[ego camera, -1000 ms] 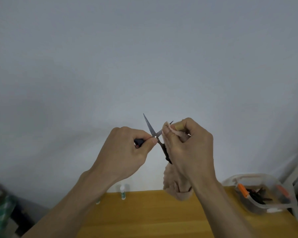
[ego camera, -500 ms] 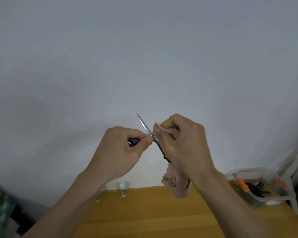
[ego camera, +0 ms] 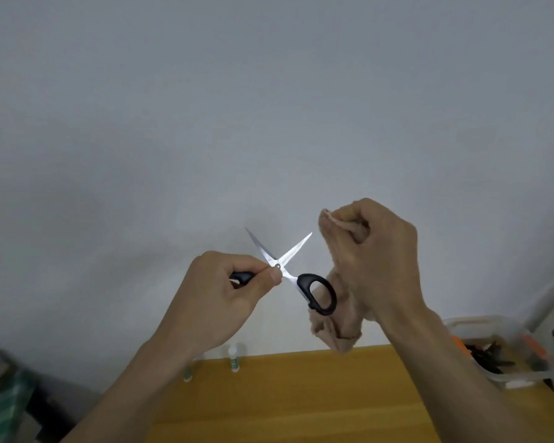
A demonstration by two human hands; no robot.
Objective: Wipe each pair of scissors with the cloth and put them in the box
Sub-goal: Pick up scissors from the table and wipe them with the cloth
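the left hand pinches the scissors at the pivot, one handle in its curled fingers, held in the air above the bench with blades spread upward. the right hand grips the cloth just right of the blade tips, apart from them. the box sits at the bench's right edge, nearer the right hand, with nothing between.
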